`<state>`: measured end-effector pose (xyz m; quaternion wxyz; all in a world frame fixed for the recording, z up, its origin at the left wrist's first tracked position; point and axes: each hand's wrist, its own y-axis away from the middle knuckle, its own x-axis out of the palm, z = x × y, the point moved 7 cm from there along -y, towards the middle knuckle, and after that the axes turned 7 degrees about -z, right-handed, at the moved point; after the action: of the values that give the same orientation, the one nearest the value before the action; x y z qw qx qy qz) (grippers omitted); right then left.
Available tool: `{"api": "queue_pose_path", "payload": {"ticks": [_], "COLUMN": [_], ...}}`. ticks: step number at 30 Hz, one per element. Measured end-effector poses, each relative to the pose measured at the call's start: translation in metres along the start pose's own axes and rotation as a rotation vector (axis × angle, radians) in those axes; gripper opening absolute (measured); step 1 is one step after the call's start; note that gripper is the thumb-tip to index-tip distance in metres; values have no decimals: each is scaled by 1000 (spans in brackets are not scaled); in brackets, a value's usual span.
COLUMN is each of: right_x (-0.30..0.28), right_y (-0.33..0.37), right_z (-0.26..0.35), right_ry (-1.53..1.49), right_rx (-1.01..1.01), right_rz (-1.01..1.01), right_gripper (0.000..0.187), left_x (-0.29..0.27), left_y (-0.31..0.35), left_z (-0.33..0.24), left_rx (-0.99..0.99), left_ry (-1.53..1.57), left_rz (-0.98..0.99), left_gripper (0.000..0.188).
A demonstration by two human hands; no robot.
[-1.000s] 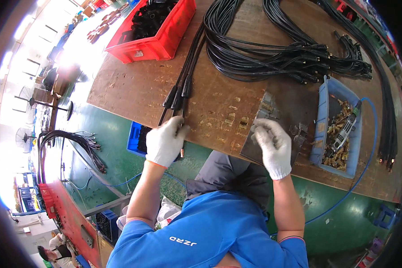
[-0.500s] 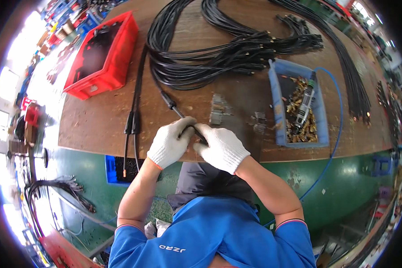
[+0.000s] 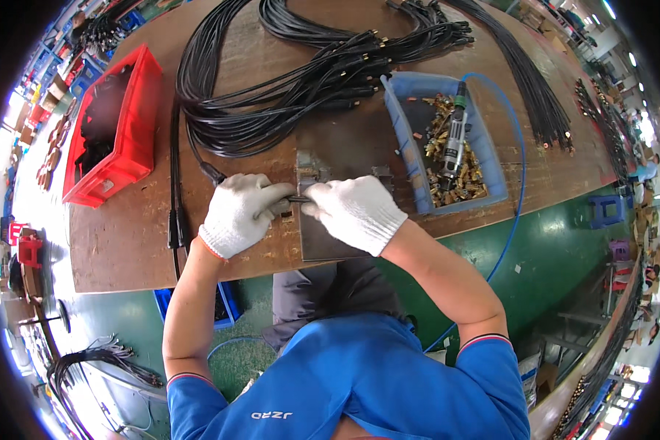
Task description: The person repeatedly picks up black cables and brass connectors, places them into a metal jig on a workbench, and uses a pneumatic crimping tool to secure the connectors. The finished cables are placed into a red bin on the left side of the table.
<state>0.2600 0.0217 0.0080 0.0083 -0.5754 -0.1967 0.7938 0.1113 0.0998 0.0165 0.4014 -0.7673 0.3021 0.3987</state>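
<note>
White knit gloves cover both of my hands. My left hand (image 3: 242,213) is closed around a black cable (image 3: 298,199) that enters it from the upper left, past a thicker black sleeve (image 3: 213,173). To the right, the fingers of my right hand (image 3: 356,213) pinch the same cable, and its tip is hidden in them. A short length shows between the hands. Just beyond my right fingers is a small grey metal fixture (image 3: 312,166) on a dark plate (image 3: 330,238) at the table's near side.
A large bundle of black cables (image 3: 227,132) lies on the brown table (image 3: 125,253). At left stands a red bin (image 3: 136,150) with black parts. A blue bin (image 3: 411,158) at right holds brass fittings (image 3: 466,187) and a hand tool (image 3: 455,139) with a blue hose (image 3: 522,165).
The view has shifted, so the table's contents sit further left. My hands have moved apart along the cable and sit closer to the metal fixture; the cable between them now lies nearly level.
</note>
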Motion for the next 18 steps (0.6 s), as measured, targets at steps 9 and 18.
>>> {"api": "queue_pose_path", "payload": {"ticks": [9,18], "right_x": [-7,-153], "right_y": [5,39], "right_z": [-7,-177], "right_ry": [79,-265], "right_rx": [-109,593], "right_rz": [-94,-494], "right_gripper": [21,29], "left_x": [-13,-18], "left_y": [6,2], "left_z": [3,0], "left_rx": [-30,-75], "left_ry": [-13,4], "left_rz": [-30,-27], "left_gripper": [23,25]}}
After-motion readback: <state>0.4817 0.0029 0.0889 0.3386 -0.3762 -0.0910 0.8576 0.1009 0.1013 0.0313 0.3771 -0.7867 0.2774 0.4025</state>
